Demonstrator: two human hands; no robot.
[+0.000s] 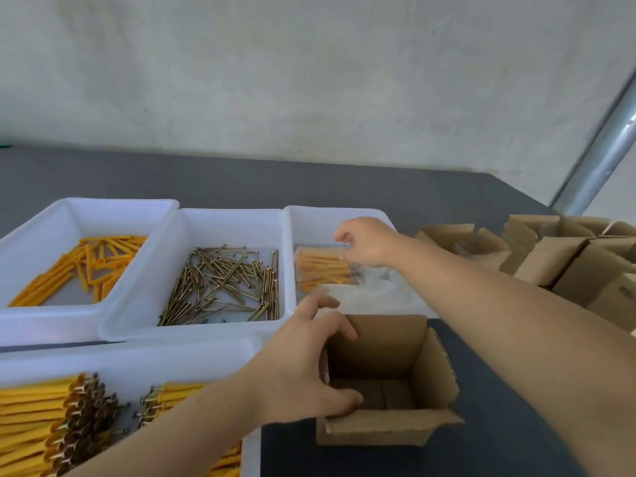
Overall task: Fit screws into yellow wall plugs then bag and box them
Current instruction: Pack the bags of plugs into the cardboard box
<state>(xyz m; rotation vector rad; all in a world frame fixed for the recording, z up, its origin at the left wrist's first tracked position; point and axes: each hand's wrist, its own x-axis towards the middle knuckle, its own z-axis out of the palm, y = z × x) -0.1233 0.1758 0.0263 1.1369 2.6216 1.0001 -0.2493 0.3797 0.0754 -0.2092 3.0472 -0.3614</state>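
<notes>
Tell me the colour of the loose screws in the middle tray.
Brassy, dull gold-brown: the screws show best in the head view.

The open cardboard box (389, 380) gapes upward, its left wall gripped by the left hand (303, 366). White trays (227, 332) crowd its left and far sides; bare dark tabletop (499, 390) lies right of it.

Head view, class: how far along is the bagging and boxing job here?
Done: assembled plugs fill the near tray. In hand: the right hand grips a filled bag in the far-right tray, while the left hand holds the empty open box. Left: boxing that bag; loose plugs and screws remain.
</notes>
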